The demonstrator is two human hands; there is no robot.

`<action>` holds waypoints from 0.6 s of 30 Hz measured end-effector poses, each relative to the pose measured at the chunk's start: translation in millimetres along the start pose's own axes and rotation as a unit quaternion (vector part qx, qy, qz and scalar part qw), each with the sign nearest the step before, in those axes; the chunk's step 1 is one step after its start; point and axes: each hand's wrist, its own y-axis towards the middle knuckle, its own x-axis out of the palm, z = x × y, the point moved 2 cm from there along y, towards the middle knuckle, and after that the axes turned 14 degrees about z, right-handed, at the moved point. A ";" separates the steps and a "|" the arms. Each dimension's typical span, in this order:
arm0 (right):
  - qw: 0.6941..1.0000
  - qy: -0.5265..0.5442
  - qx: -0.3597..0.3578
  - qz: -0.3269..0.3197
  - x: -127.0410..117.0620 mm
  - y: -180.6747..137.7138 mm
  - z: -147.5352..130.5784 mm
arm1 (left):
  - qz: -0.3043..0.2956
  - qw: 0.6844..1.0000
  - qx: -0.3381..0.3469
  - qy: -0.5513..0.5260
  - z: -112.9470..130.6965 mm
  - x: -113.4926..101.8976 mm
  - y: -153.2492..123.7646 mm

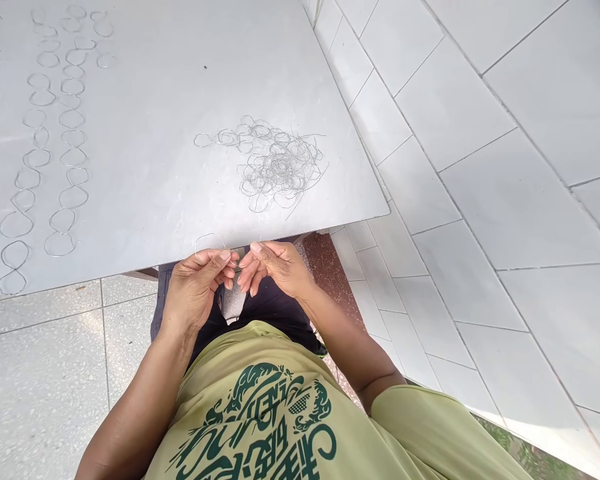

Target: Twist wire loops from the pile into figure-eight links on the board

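Observation:
My left hand [193, 287] pinches a thin wire [211, 235] between thumb and fingers, and a rounded loop of it sticks up beyond the knuckles. Close beside it, my right hand [280, 267] has thumb and forefinger pressed together; a short bit of wire shows above the fingertips, seemingly part of the same piece. Both hands are at the near edge of the white table [155, 167], just above my lap. The wire between the hands is too fine to follow.
A tangled heap of wire loops [280, 167] lies on the table ahead of my hands. Figure-eight wire pieces [74, 157] are laid out in columns at the left. A tiled wall [430, 133] runs along the right side, and pale speckled floor [55, 360] shows below left.

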 end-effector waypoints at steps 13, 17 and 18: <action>0.972 -0.104 -0.113 0.176 4.9 -2.4 8.6 | 0.009 0.999 0.038 0.010 -11.3 1.8 8.8; 0.960 -0.182 -0.125 0.173 1.9 2.4 5.7 | -0.006 0.999 0.045 0.008 -12.7 2.1 9.9; 0.956 -0.202 -0.126 0.172 1.5 2.8 4.1 | -0.012 0.999 0.047 0.003 -12.5 2.4 9.6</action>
